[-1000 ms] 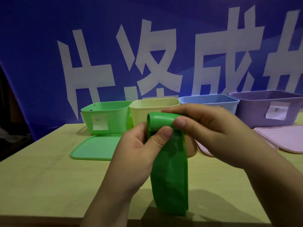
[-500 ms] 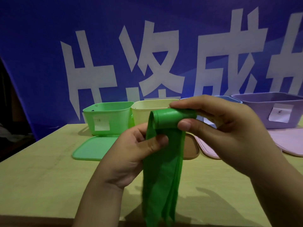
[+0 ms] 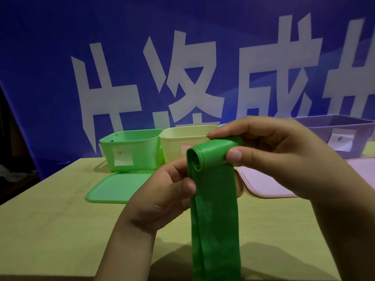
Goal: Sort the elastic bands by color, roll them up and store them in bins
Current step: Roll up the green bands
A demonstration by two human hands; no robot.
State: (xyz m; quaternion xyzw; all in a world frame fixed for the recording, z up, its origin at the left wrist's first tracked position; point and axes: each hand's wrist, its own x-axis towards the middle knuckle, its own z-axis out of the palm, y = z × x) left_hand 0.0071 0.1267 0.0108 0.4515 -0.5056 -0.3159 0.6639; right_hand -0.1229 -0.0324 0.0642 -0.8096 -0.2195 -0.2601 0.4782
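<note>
A green elastic band (image 3: 216,216) hangs in front of me, its top end wound into a small roll. My right hand (image 3: 284,157) pinches that roll between thumb and fingers. My left hand (image 3: 162,197) grips the band's left edge just under the roll, thumb on its front. The loose tail drops past the bottom of the frame. Behind stand a green bin (image 3: 129,149), a pale yellow bin (image 3: 182,138) and a purple bin (image 3: 345,134), each with a white label. A blue bin is mostly hidden by my right hand.
A green lid (image 3: 117,187) lies flat before the green bin. A pink lid (image 3: 261,183) lies to the right, with another pale lid (image 3: 363,169) at the frame edge. The wooden table (image 3: 50,230) ends near the bottom. A blue banner with white characters stands behind.
The roll has turned further and its open end now faces me. My left thumb slid lower on the band, and the hanging tail flattened out after bunching.
</note>
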